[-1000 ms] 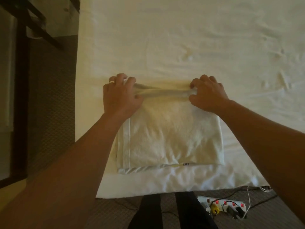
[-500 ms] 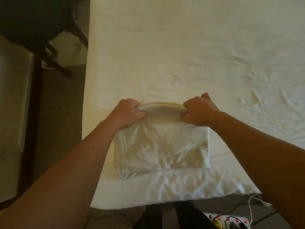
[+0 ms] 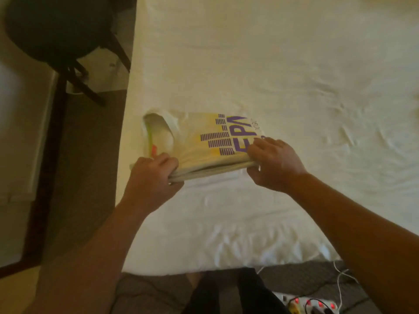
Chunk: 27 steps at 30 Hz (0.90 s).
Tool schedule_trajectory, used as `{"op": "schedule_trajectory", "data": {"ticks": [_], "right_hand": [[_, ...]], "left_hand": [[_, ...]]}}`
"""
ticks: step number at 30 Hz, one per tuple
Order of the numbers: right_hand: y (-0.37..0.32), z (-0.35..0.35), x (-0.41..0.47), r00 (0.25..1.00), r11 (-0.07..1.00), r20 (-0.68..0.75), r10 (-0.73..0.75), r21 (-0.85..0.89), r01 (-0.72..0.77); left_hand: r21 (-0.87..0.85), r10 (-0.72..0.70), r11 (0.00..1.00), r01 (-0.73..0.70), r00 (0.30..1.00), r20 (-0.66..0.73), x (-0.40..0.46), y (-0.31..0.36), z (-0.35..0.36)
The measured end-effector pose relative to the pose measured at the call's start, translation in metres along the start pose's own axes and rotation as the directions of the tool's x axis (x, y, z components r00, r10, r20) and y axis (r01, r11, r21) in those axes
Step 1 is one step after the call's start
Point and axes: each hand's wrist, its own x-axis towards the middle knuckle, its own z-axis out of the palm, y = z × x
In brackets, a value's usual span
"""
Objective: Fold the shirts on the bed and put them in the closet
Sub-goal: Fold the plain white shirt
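A folded white shirt (image 3: 199,141) with a purple and yellow print lies near the left edge of the white bed (image 3: 272,75). Its printed side faces up and the neck opening shows at its left end. My left hand (image 3: 150,177) grips the near left corner of the folded stack. My right hand (image 3: 274,164) grips the near right corner, with the fingers over the print. The near edge of the shirt is raised a little off the sheet. No closet is in view.
A dark round stool (image 3: 56,30) with dark legs stands left of the bed. Brown carpet (image 3: 86,166) runs along the left side. A power strip (image 3: 310,305) with red lights and white cables lies on the floor by my legs.
Both hands have flipped the folded shirt over away from me. Its printed front now faces up. The shirt has moved farther from the bed's near edge.
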Motion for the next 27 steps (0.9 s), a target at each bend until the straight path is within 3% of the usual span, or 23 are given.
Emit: {"op": "schedule_trajectory", "data": {"ticks": [6,10,12,14,16,19,24,27], "right_hand": [[-0.027,0.067,-0.110,0.934,0.999,0.355,0.049,-0.016,-0.046],[-0.036,0.067,-0.130,0.914,0.999,0.405,0.033,-0.023,-0.026],[-0.034,0.068,-0.122,0.918,0.997,0.392,0.061,0.023,-0.076],[-0.030,0.071,-0.103,0.947,0.988,0.305,0.103,0.077,-0.132],[-0.026,0.079,-0.080,0.976,0.986,0.162,0.143,0.067,-0.156],[-0.024,0.092,-0.048,0.969,0.978,0.136,0.208,-0.004,-0.209],[-0.017,0.112,-0.021,0.826,0.935,0.439,0.353,-0.138,-0.326],[-0.006,0.122,-0.026,0.794,0.931,0.487,0.364,-0.165,-0.326]], "left_hand": [[0.178,0.073,0.979,-0.102,0.984,0.163,-0.099,0.007,0.074],[0.244,0.005,0.967,-0.080,0.956,0.295,-0.106,0.014,0.073],[0.194,-0.068,0.981,-0.024,0.887,0.457,-0.091,0.019,0.061],[0.166,-0.194,0.979,0.119,0.801,0.566,-0.067,0.022,0.055],[0.065,-0.264,0.962,0.265,0.846,0.462,-0.041,0.027,0.056],[0.026,-0.235,0.972,0.235,0.949,0.209,-0.010,0.030,0.073],[0.176,-0.299,0.952,0.251,0.885,0.358,0.022,0.008,0.115],[0.177,-0.308,0.950,0.258,0.873,0.379,0.020,-0.012,0.129]]}}
